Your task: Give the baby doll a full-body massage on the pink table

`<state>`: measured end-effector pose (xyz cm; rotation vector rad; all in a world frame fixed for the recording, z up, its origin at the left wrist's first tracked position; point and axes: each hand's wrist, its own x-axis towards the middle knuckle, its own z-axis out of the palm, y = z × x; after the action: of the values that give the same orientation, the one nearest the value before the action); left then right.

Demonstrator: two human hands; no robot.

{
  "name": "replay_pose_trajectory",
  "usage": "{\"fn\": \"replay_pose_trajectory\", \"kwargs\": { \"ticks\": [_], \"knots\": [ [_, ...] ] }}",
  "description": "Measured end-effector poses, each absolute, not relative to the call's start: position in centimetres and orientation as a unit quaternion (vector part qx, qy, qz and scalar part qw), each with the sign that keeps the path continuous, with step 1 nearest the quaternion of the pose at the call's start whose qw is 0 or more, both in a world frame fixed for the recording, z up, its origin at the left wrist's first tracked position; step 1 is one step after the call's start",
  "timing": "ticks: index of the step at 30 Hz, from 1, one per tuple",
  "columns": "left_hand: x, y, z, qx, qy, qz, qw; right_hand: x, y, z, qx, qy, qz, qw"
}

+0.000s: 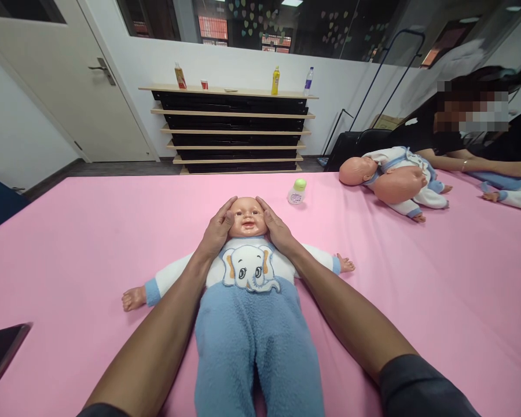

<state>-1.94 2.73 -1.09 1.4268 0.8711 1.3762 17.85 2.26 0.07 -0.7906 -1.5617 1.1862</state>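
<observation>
A baby doll (252, 324) in a white top with an elephant face and blue fleece trousers lies on its back, arms spread wide. Its bald head (248, 221) lies between my two hands. My left hand (218, 227) rests along one side of the head, fingers stretched out and pointing away from me. On the other side my right hand (278, 225) lies flat in the same way, with its thumb by the doll's cheek. Both palms touch the head. Beyond my right hand stands a small clear bottle (297, 192) with a green cap.
Pink sheeting (99, 231) covers the table. At the right lie two more dolls (399, 179), one partly over the other, beside a person in dark clothes (421, 124). A dark tablet-like device (2, 353) lies at the left edge. Stacked boards (230, 110) holding bottles stand behind.
</observation>
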Motion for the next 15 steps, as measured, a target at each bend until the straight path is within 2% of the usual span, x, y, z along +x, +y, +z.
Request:
{"fn": "replay_pose_trajectory", "kwargs": {
  "ticks": [10,15],
  "knots": [
    [-2.4,1.8,-0.1,0.576,0.318,0.500,0.564,18.4,1.3,1.2,-0.331,-0.665,0.498,0.446],
    [-2.4,1.8,0.1,0.607,0.341,0.488,0.527,18.4,1.4,1.3,-0.334,-0.658,0.506,0.447]
  ]
}}
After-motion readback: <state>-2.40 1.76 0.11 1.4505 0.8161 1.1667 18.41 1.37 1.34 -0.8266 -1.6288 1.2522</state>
